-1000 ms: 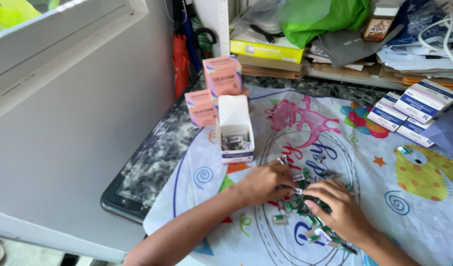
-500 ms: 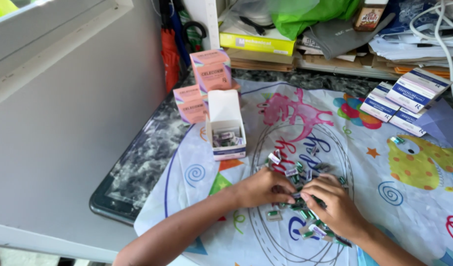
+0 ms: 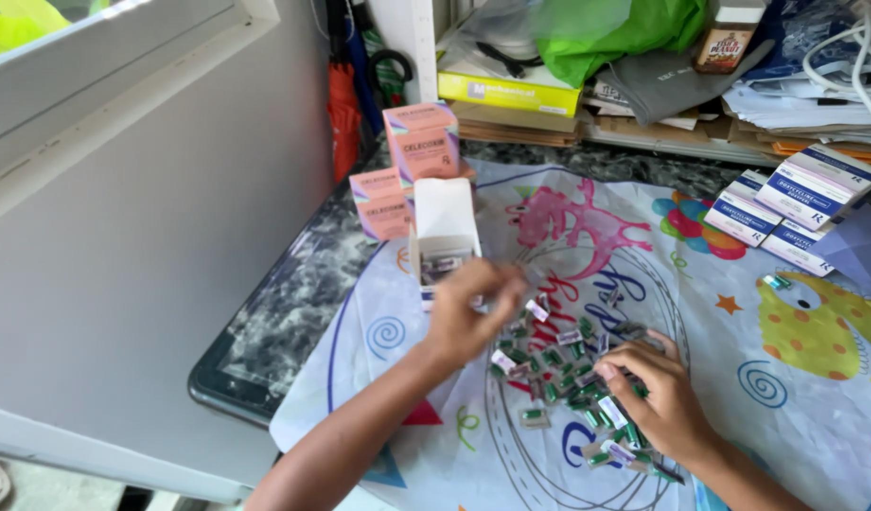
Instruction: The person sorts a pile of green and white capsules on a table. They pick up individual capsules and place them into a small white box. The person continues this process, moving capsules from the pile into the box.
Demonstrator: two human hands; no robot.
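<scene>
On the patterned cloth (image 3: 738,378) covering the surface, your left hand (image 3: 468,312) has lifted from the heap of small green-and-white sachets (image 3: 568,378), where it was a moment ago, and now hovers at the mouth of the open white box (image 3: 443,232), fingers pinched together; whether they hold a sachet I cannot tell. That suggests pieces are moving from heap to box. Your right hand (image 3: 658,402) rests on the heap, fingers curled over several sachets, just right of the box.

Daylit window (image 3: 95,57) over grey wall (image 3: 151,284); dark marble counter (image 3: 293,293).
</scene>
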